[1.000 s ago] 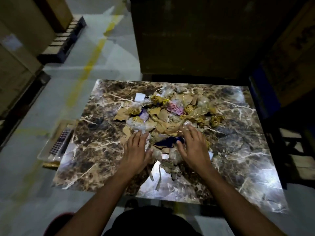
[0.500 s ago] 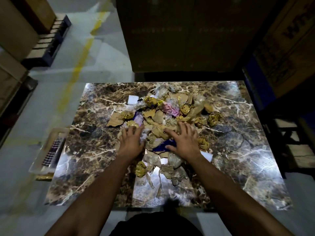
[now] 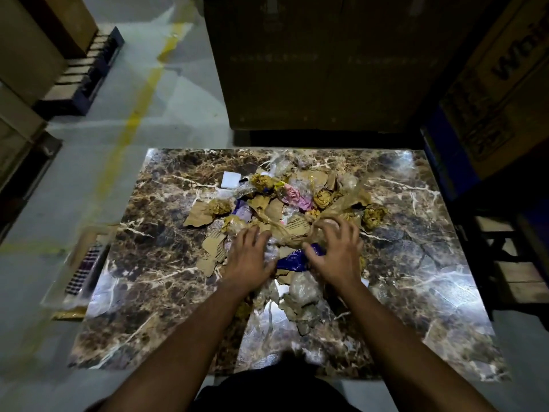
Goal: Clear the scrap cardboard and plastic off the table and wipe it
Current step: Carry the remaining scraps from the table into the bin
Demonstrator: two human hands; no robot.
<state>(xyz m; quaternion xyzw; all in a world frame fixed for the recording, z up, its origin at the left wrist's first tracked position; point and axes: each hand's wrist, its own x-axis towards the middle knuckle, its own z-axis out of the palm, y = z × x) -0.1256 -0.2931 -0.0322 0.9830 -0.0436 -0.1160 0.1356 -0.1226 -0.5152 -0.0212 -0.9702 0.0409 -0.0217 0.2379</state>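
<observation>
Dark brown marble surface (image 3: 166, 257) with white veins, tan cardboard scraps (image 3: 198, 217) on it, plus a pink wrapper (image 3: 292, 197) and a blue-purple wrapper (image 3: 292, 261) mid-surface.

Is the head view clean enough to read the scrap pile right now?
Head view: dim overall; glare patches on the marble table near and right; left hand and right hand slightly motion-blurred on the scrap pile; wide-angle bends the edges; tray beside the table smeared.

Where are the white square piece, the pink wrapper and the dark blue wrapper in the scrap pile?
white square piece (image 3: 230, 179), head view, middle of its flat top face.
pink wrapper (image 3: 294, 198), head view, crumpled centre.
dark blue wrapper (image 3: 292, 261), head view, exposed stretch between the two hands.
</observation>
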